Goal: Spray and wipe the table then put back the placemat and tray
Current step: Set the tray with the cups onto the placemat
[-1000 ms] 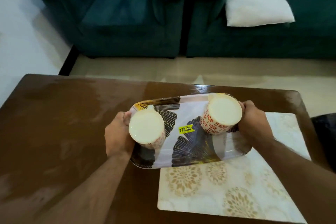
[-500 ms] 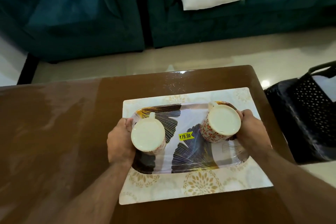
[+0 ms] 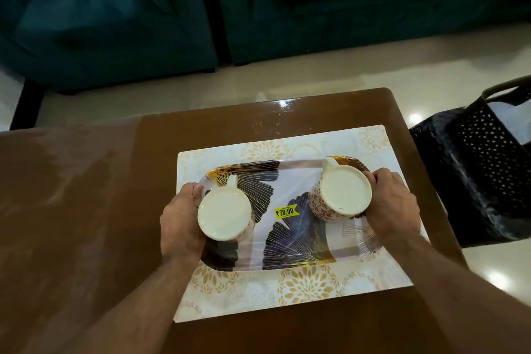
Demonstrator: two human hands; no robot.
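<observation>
**Tray held by both ends over the placemat**

The person grips the leaf-patterned tray (image 3: 290,227) at its two short ends, the left hand (image 3: 181,221) at 9 o'clock and the right hand (image 3: 392,207) at 3 o'clock. Each hand's fingers are clamped on the tray's rim, a balanced hold that keeps the load level. Two mugs stand upside down on it: a cream mug (image 3: 225,214) beside the left hand and a red-flowered mug (image 3: 339,192) beside the right, probably inverted to keep their insides clean. A yellow price sticker (image 3: 285,212) sits between them.

The tray lies inside the outline of the floral placemat (image 3: 304,287), which rests flat on the brown worktop (image 3: 86,210) toward its 3 o'clock end. Whether the tray already touches the mat cannot be told. The worktop's sheen looks streaked, suggesting wiping is done and this is the closing step. A black perforated basket (image 3: 482,169) stands off the worktop at 3 o'clock, well apart.
</observation>
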